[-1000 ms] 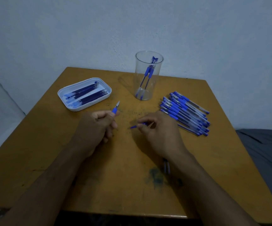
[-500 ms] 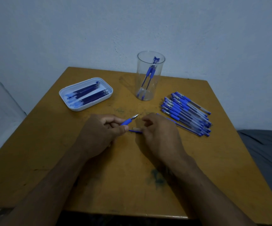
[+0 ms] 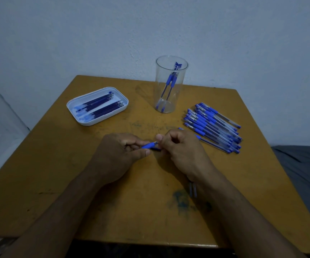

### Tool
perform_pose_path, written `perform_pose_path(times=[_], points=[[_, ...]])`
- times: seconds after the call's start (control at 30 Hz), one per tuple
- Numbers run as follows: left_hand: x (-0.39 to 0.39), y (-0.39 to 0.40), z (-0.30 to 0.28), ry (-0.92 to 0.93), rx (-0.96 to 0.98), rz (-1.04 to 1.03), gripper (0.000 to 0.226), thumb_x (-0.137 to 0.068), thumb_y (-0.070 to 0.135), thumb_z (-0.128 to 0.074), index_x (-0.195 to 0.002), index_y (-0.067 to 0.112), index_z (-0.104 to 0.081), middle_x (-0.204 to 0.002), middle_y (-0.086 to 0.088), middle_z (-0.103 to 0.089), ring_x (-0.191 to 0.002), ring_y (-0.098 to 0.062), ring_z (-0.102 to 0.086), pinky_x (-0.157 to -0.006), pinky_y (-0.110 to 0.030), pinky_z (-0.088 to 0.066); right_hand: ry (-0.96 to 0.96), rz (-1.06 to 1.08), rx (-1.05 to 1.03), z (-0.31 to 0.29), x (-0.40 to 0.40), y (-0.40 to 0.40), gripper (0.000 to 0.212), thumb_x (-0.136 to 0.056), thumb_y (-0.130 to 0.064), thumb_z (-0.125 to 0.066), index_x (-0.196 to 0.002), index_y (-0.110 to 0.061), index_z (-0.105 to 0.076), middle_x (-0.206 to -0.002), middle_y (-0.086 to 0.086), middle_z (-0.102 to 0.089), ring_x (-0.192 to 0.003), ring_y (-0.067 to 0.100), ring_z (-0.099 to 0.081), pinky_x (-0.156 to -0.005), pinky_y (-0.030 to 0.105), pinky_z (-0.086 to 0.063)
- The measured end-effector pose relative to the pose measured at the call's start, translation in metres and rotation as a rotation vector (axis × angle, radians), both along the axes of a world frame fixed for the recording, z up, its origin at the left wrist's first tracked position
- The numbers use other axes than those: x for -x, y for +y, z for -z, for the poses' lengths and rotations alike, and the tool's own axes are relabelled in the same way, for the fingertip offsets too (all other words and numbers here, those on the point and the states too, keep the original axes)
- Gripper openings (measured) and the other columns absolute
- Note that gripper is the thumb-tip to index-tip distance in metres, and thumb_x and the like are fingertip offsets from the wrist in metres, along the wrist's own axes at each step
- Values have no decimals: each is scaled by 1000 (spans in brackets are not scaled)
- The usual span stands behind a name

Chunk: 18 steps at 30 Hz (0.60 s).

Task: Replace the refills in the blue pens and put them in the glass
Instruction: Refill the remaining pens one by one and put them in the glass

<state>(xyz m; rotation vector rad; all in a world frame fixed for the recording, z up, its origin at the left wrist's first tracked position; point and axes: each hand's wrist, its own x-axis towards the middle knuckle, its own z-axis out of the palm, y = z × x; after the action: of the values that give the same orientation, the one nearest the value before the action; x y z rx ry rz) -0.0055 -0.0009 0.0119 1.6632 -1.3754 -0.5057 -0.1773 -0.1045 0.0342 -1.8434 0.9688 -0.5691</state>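
Blue-gripped pen front section [image 3: 149,145], pinched in left hand [image 3: 120,155], now meets right hand [image 3: 182,148] fingertips pinching its tip, in front of clear glass tumbler [image 3: 170,84]: reassembly likely under way.

On the worktop [image 3: 57,164] before you, the tray [image 3: 72,110] of refills [image 3: 102,107] lies far left, the glass [image 3: 171,84] behind centre, the pen pile [image 3: 213,127] right, your hands between.

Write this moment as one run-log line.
left hand: grips pen | right hand: pinches its tip | glass: holds pens | tray: refills
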Motion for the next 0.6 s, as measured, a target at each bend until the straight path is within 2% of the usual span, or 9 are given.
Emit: perform_pose_path(times=[0.13, 0.2, 0.23, 0.3, 0.33, 0.4, 0.47, 0.53, 0.6], points=[[-1, 0, 1, -10, 5, 9, 24, -82, 24, -81, -106, 21, -79, -76, 15, -70, -58, -7, -57, -53, -12, -41, -60, -58, -64, -4, 3, -3, 9, -96, -18, -69, -88, -18, -73, -77, 4, -71, -60, 2, -54, -56, 20, -42], [0, 0, 1, -3, 9, 11, 24, -83, 24, -80, -106, 22, -79, -76, 14, -70, -57, -7, -57, -52, -12, -40, -68, -71, -105, -8, 5, -4, 8, -94, -14, -71, -97, -22, -73, -78, 0, -70, -61, 2, -56, -56, 20, -44], [0, 0, 0, 0, 14, 10, 24, -83, 23, -80, -106, 22, -79, -76, 16, -69, -57, -6, -56, -52, -11, -40, -73, -77, -134, -8, 6, -5, 16, -92, -15, -74, -105, -24, -72, -79, -4, -69, -61, 2, -56, -57, 20, -45], [0, -1, 1, 13, 22, 7, 22, -83, 22, -80, -105, 22, -79, -73, 16, -68, -56, -4, -55, -53, -10, -39, -58, -70, -150, -8, 7, -6, 26, -88, -27, -79, -112, -28, -69, -79, -6, -69, -63, 1, -58, -57, 20, -45], [0, -1, 1, 23, 24, 7, 22, -83, 21, -81, -104, 22, -79, -72, 15, -68, -55, -4, -54, -53, -10, -39, -35, -51, -116, -9, 6, -5, 22, -87, -37, -77, -106, -27, -71, -78, -4, -68, -63, 1, -57, -57, 21, -45], [0, 0, 1, 30, 26, 10, 23, -82, 22, -82, -105, 22, -79, -72, 10, -69, -54, -6, -53, -52, -12, -39, -8, -29, -14, -6, 6, -4, 30, -90, -49, -69, -90, -19, -74, -76, 1, -66, -59, 2, -51, -57, 24, -42], [1, -1, 2, 31, 27, 10, 24, -81, 22, -82, -105, 22, -79, -74, 8, -70, -54, -6, -53, -51, -13, -40, 7, -42, 50, -4, 6, -4, 25, -95, -41, -67, -85, -19, -73, -77, -4, -65, -58, 0, -50, -56, 19, -40], [1, -1, 1, 44, 27, 5, 24, -81, 21, -82, -105, 21, -79, -72, 12, -70, -53, -5, -52, -51, -11, -38, -18, -102, 18, -6, 8, -5, 8, -97, -24, -69, -93, -27, -75, -86, -9, -67, -61, -2, -52, -55, 15, -40], [1, -1, 1, 51, 25, 5, 23, -82, 21, -81, -105, 22, -79, -70, 15, -69, -51, -5, -51, -50, -11, -37, -34, -164, -64, -8, 10, -6, 29, -94, -12, -71, -109, -36, -73, -100, -6, -66, -65, 4, -53, -57, 21, -43]])
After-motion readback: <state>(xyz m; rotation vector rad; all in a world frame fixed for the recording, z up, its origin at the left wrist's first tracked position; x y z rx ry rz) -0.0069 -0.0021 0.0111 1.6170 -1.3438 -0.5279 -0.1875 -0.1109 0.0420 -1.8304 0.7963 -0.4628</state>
